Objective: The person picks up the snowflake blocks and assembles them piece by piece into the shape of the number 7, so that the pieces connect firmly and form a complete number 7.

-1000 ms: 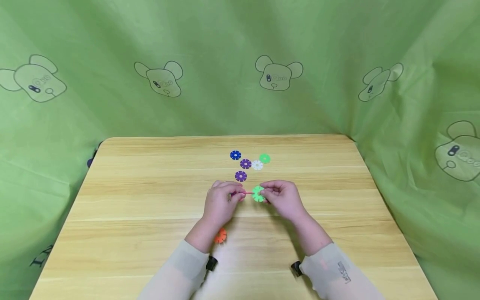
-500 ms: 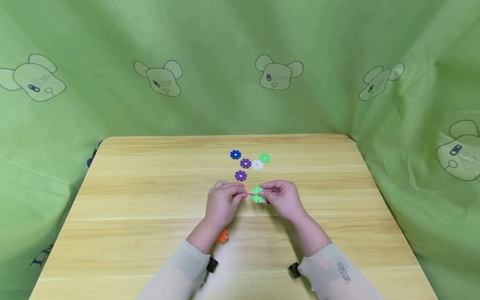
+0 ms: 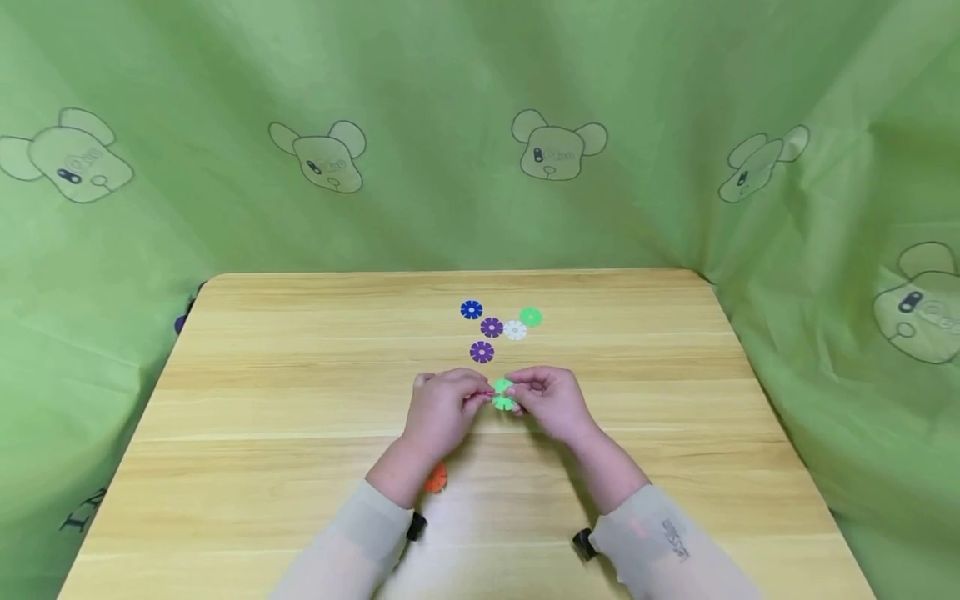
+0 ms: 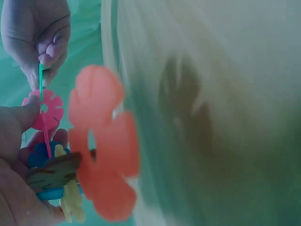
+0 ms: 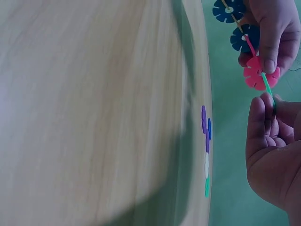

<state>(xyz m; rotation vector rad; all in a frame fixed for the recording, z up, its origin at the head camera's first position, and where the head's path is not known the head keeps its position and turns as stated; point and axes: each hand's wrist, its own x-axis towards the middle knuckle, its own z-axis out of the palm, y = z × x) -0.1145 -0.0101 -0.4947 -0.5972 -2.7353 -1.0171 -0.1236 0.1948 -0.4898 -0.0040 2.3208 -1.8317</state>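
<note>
My left hand (image 3: 442,410) pinches a pink notched snowflake disc (image 5: 252,76) at the end of a chain of joined discs. Dark blue discs (image 5: 241,42) follow it in the right wrist view. An orange disc (image 4: 104,146) hangs at the chain's near end, with yellowish and brownish ones (image 4: 54,170) beside the left palm. Between thumb and fingers, my right hand (image 3: 551,406) pinches a bright green disc (image 3: 503,405). The green disc stands edge-on against the pink one, at its slots. Part of the chain is hidden behind the left hand.
On the wooden table (image 3: 300,375), beyond the hands, lie a blue disc (image 3: 471,310), two purple discs (image 3: 482,352), a white disc (image 3: 515,330) and another green disc (image 3: 531,317). Green cloth (image 3: 435,225) hangs behind the table and at both sides.
The right hand has moved left with the green disc, bringing it up against the pink disc. The pink stretch visible between the hands has shortened. The loose discs have stayed put.
</note>
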